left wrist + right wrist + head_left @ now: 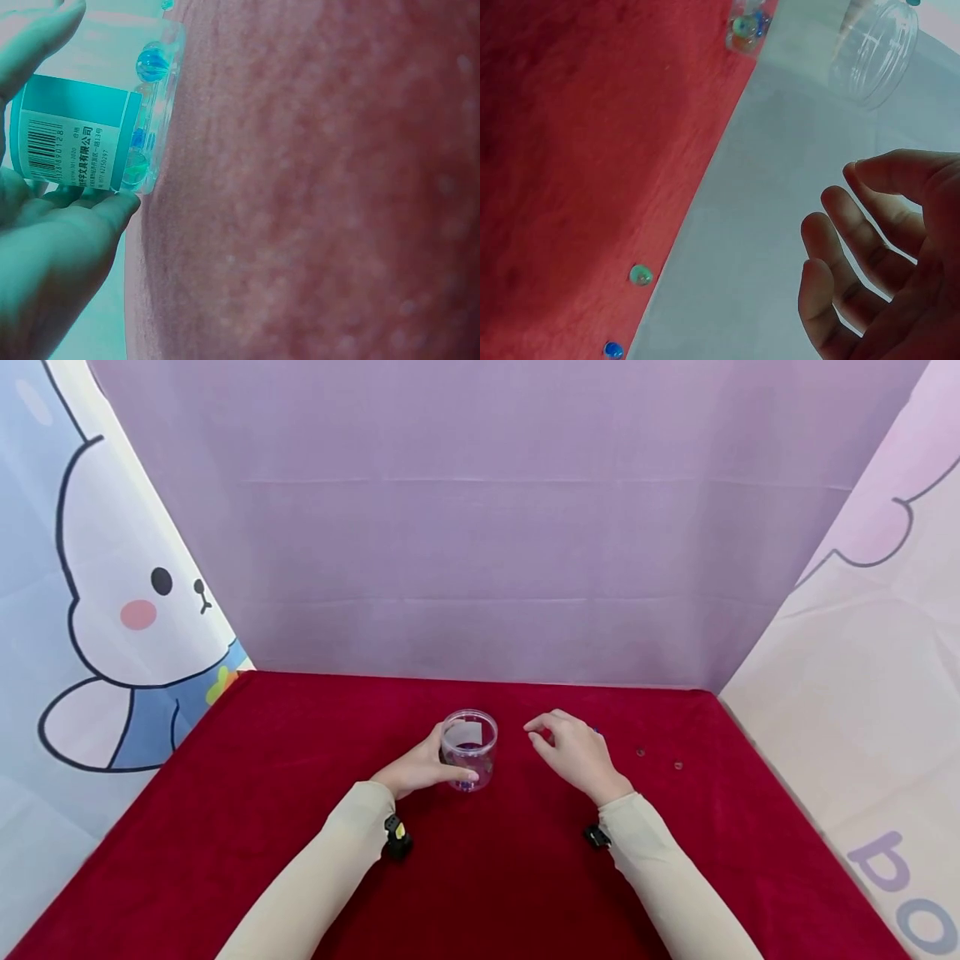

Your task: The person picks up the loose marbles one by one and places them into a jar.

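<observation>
My left hand (pixel 423 767) grips a clear plastic jar (pixel 486 758) from its left side, thumb across the front. The jar stands upright with its round mouth uncovered. In the left wrist view, a printed label (pixel 71 142) with a barcode covers part of its wall, and several glass marbles (pixel 152 64) lie at its bottom. To the right of the jar, my right hand (pixel 576 753) hovers over the cloth with loosely bent fingers, thumb close to the index finger. Nothing shows between its fingertips in the right wrist view.
Red cloth (pixel 262 827) covers the table. Two small marbles (pixel 641 752) lie to the right of my right hand; a green marble (pixel 640 274) and a blue marble (pixel 613 350) show in the right wrist view. A lilac curtain (pixel 480 543) hangs behind, with printed sheets at both sides.
</observation>
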Available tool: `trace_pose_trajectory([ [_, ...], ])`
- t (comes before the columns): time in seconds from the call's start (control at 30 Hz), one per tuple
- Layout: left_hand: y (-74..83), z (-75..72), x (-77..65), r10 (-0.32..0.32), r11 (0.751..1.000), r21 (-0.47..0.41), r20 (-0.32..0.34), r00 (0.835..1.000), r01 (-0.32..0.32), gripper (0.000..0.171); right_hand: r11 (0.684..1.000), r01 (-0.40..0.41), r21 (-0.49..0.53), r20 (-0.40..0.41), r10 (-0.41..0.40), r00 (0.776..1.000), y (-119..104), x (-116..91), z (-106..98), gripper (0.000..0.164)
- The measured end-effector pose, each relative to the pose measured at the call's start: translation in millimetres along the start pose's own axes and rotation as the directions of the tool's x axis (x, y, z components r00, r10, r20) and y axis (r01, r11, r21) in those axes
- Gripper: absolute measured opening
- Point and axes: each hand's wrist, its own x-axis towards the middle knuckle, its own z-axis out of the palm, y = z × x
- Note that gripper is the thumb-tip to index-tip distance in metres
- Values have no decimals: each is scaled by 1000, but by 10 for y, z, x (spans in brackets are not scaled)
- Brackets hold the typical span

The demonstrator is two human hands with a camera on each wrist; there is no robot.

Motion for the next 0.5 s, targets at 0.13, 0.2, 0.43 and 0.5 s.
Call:
trace_pose_trajectory([
  [0.13,-1,-2,4,7,1000,-15,10,1000,-7,100,1000,-19,7,-6,19,1000,65,-4,-5,17],
  [0.2,-5,-1,3,9,1000,-8,5,1000,-9,101,999,-35,11,-1,35,999,97,-2,-6,18],
  [0.43,-11,1,4,5,1000,-10,-2,1000,-6,102,996,-92,7,37,92,995,244,20,25,18],
  [0.5,-12,3,2,5,1000,-11,-1,1000,-5,103,994,-108,7,47,107,993,289,23,31,18],
])
